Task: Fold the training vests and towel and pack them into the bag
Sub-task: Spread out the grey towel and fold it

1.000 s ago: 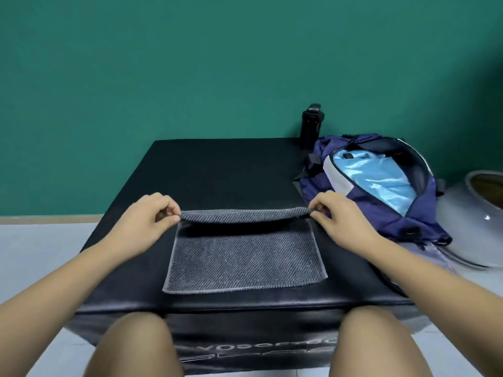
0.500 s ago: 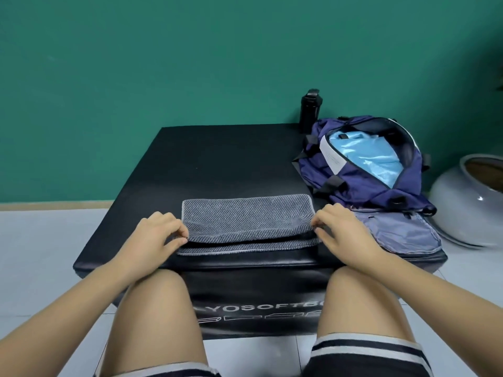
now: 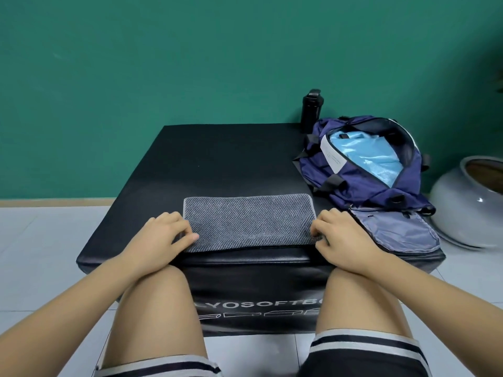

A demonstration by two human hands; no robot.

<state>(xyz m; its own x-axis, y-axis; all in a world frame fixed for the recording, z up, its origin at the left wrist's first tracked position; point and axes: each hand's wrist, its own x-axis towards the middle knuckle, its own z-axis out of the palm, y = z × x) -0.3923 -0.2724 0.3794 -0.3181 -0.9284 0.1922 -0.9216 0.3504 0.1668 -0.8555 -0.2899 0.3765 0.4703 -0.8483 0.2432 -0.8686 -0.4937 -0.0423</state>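
A grey towel [image 3: 247, 223] lies folded in half near the front edge of the black padded box [image 3: 217, 159]. My left hand [image 3: 160, 238] pinches its near left corner, thumb on top of the cloth. At the near right corner my right hand [image 3: 340, 238] grips the towel's edge with curled fingers. A navy bag [image 3: 362, 180] sits unzipped at the right of the box, with light blue fabric [image 3: 364, 156] inside it. The bag's grey flap [image 3: 394, 232] hangs open toward me.
A black bottle [image 3: 311, 108] stands behind the bag against the green wall. A pale ceramic pot [image 3: 468, 202] rests on the tiled floor to the right. My knees are against the box's front face.
Both hands drew the towel's far edge toward me and laid it on the near edge, folding the towel in half. The hands now sit at the near corners.
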